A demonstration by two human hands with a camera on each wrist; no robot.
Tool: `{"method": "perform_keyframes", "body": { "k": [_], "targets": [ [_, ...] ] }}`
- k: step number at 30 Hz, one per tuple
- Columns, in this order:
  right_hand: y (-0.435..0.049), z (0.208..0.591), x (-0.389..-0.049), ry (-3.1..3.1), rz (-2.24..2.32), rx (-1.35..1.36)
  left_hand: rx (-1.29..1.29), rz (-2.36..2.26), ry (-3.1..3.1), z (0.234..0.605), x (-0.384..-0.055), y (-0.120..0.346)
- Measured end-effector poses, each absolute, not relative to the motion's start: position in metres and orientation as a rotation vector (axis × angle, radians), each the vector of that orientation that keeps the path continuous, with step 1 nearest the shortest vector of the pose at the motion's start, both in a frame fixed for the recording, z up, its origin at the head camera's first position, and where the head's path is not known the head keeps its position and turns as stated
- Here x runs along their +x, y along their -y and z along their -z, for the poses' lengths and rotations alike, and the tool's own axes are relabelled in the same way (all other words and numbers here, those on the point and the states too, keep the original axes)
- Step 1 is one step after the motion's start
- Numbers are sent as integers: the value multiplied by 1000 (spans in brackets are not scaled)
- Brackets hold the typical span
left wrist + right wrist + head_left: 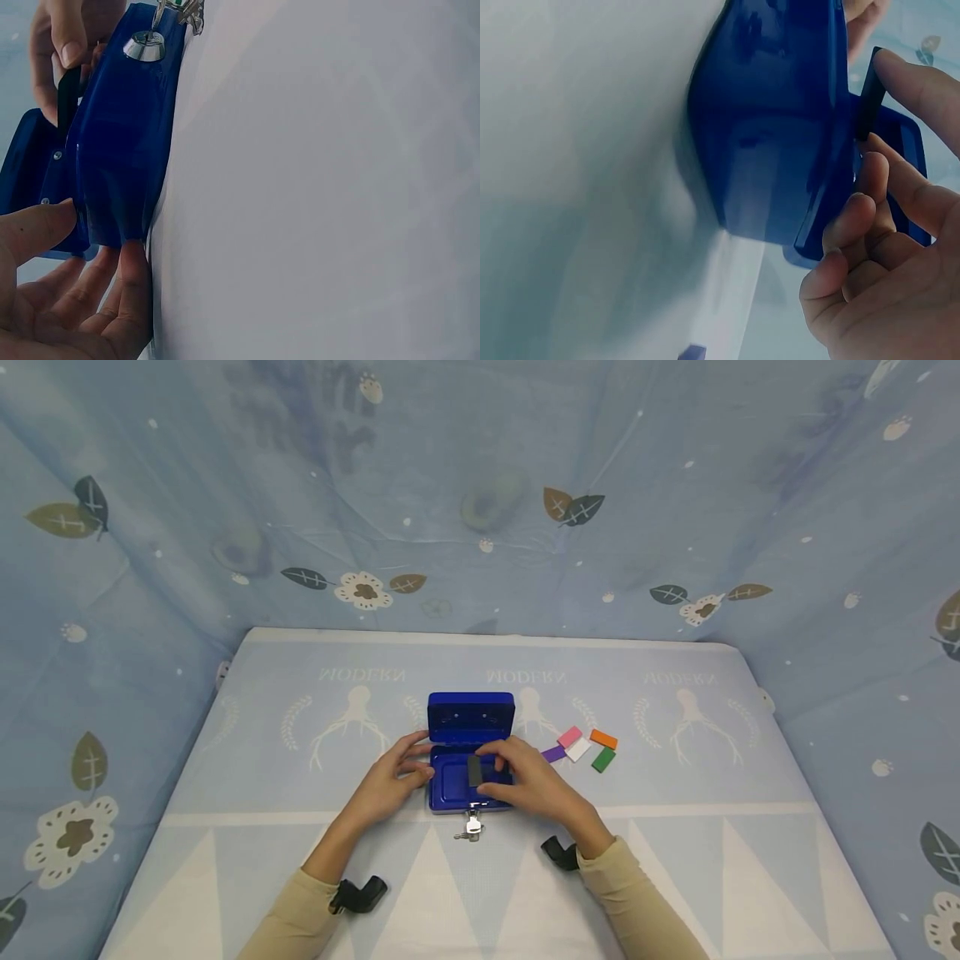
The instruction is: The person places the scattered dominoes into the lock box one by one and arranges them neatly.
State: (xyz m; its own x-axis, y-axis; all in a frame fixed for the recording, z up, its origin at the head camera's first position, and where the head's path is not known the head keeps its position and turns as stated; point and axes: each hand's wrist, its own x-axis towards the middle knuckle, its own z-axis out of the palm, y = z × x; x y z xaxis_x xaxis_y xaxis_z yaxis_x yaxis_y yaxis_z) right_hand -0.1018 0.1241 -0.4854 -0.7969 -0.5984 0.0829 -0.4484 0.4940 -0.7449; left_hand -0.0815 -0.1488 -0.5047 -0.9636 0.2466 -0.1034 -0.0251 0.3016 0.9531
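Observation:
A blue metal cash box (452,783) stands with its lid (471,718) raised at the back. Keys (471,835) hang from the lock on its front wall. Between thumb and index finger, my right hand (534,781) pinches a dark grey rectangular block (475,771), held upright over the box's opening. In the right wrist view, the block (870,97) shows edge-on, its other fingers loosely bent beside the box. My left hand (388,783) rests against the box's left side; in the left wrist view its thumb touches the rim and its fingertips (133,259) the end wall.
To the right of the box lie small blocks: pink (570,737), white (577,749), purple (553,753), orange (603,739) and green (603,760). A patterned cloth covers the table (247,777). Blue fabric walls (480,485) enclose the back and sides.

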Motion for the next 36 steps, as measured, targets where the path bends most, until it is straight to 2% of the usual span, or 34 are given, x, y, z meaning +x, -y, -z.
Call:
{"method": "perform_keyframes", "body": {
  "k": [21, 36],
  "targets": [
    [-92, 490, -104, -2594, 1101, -973, 198, -1661, -2361, 507, -83, 149],
    [-69, 496, -102, -2751, 796, -892, 206, -1661, -2358, 506, -83, 150]
  ]
}}
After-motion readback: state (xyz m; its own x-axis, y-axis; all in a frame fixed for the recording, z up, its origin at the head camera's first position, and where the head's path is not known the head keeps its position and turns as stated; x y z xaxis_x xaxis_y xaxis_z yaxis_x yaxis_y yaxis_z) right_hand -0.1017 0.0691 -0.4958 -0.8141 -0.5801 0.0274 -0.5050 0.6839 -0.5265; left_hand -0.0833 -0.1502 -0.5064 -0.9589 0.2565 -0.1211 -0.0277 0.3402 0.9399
